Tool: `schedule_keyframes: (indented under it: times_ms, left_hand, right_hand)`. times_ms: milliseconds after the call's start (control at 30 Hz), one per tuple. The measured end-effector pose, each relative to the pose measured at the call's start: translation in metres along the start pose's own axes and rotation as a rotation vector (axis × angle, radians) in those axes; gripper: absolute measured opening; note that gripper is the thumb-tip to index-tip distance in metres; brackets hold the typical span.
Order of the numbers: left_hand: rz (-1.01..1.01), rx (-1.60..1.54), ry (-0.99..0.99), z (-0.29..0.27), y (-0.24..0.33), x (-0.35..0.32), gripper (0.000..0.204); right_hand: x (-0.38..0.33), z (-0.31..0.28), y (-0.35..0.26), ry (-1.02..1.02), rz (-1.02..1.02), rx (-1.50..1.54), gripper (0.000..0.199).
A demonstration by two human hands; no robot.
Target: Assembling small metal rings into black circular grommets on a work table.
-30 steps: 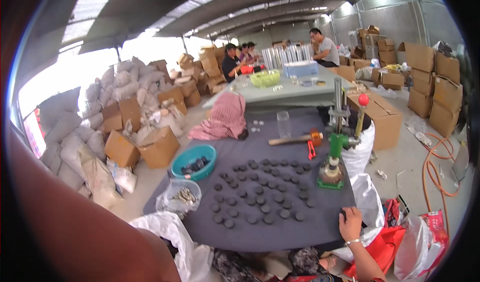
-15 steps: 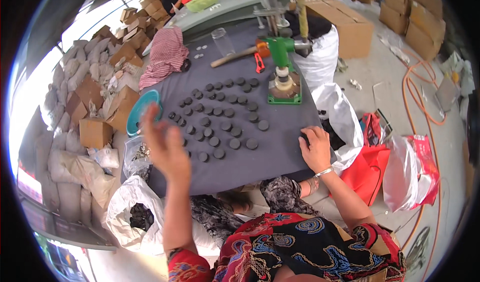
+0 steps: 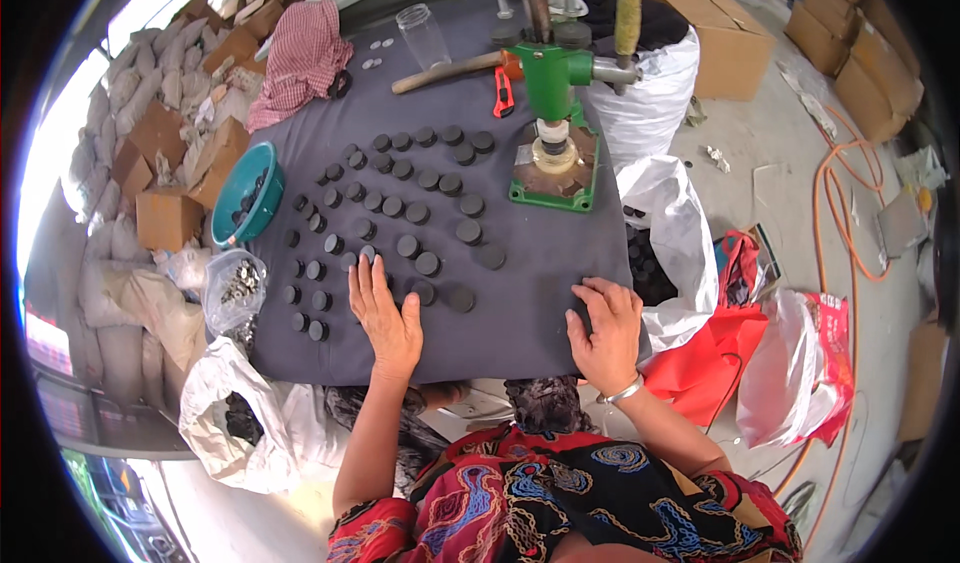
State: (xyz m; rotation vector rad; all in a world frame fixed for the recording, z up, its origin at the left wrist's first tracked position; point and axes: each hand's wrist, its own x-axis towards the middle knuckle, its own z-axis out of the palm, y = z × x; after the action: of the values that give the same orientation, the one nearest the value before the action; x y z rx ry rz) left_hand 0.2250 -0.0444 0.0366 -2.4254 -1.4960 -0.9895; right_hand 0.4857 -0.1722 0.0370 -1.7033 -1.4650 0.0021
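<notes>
Several round black caps [image 3: 408, 247] are spread in loose rows over the dark grey table cover [image 3: 490, 348]. My left hand [image 3: 388, 325] lies palm down among the nearest caps with its fingers stretched out. Its fingertips touch or cover a cap or two, and what is under the palm is hidden. My right hand [image 3: 608, 339] rests at the right edge of the table, thumb and fingers apart and slightly bent, holding nothing. Beyond it stands a green hand press [image 3: 548, 88] on a green-rimmed base.
At the table's left edge are a teal bowl [image 3: 262, 208] with black pieces and a clear bag [image 3: 222, 285] of small metal parts. A hammer [image 3: 450, 72], a red cutter [image 3: 503, 93] and a clear jar [image 3: 423, 38] lie farther back. White sacks [image 3: 690, 233] flank the table.
My left hand has come down from above the table's left side onto the caps. My right hand stays near the right edge. The whole view has shifted, with the press appearing nearer.
</notes>
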Motion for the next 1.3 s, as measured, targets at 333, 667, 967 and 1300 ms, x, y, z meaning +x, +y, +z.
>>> schedule_keyframes:
  times_ms: [333,667,967,1300]
  left_hand:
    - [-0.067,0.023,-0.069,-0.011,0.000,-0.006,0.068]
    - [-0.074,-0.076,0.066,0.002,-0.004,-0.009,0.061]
    - [-0.040,-0.115,0.170,-0.004,-0.010,-0.009,0.057]
    - [-0.079,-0.164,0.203,-0.004,-0.010,-0.012,0.057]
  right_hand:
    - [-0.009,0.001,-0.010,-0.067,-0.061,-0.082,0.039]
    - [-0.008,0.002,0.001,0.033,-0.042,-0.068,0.029]
    - [0.088,-0.005,0.002,0.218,0.147,0.280,0.046]
    - [0.210,0.088,0.033,0.365,0.292,0.578,0.068]
